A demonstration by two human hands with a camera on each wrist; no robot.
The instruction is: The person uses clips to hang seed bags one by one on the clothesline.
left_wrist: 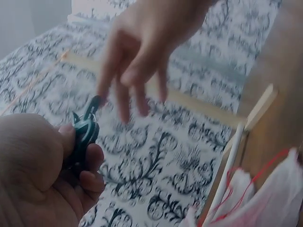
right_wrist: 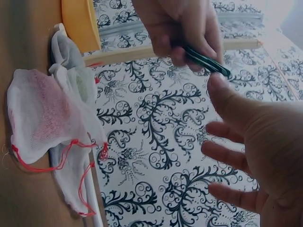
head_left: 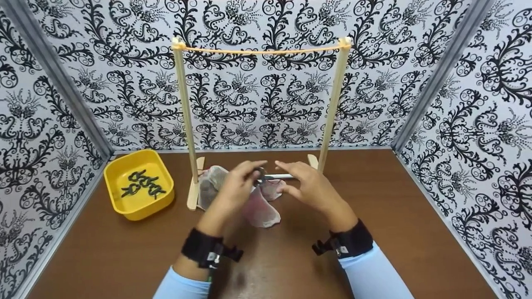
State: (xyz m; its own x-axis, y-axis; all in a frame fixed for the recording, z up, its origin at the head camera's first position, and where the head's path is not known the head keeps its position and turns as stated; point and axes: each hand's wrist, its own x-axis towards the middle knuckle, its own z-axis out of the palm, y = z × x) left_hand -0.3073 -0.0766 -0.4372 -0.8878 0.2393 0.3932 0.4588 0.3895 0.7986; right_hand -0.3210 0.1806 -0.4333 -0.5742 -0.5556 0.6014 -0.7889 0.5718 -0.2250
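My left hand (head_left: 236,185) grips a dark green plastic clothes peg (left_wrist: 85,128) between thumb and curled fingers. To its right, my right hand (head_left: 309,182) has its fingers spread and holds nothing. In the right wrist view the right thumb lies at the peg's end; whether it touches is hard to tell. Under the hands lie several white mesh drawstring bags with red cords; one looks pinkish (right_wrist: 40,111), and a greyish one (head_left: 210,185) is at the left. The hands partly hide these bags and the peg in the head view.
A wooden stand with two posts (head_left: 332,104) carries an orange cord (head_left: 262,52) across its top. A white rod (head_left: 282,176) runs low between its feet. At the left, a yellow bin (head_left: 139,211) holds several dark pegs (head_left: 143,180). Patterned panels (head_left: 257,95) enclose the brown table (head_left: 395,232).
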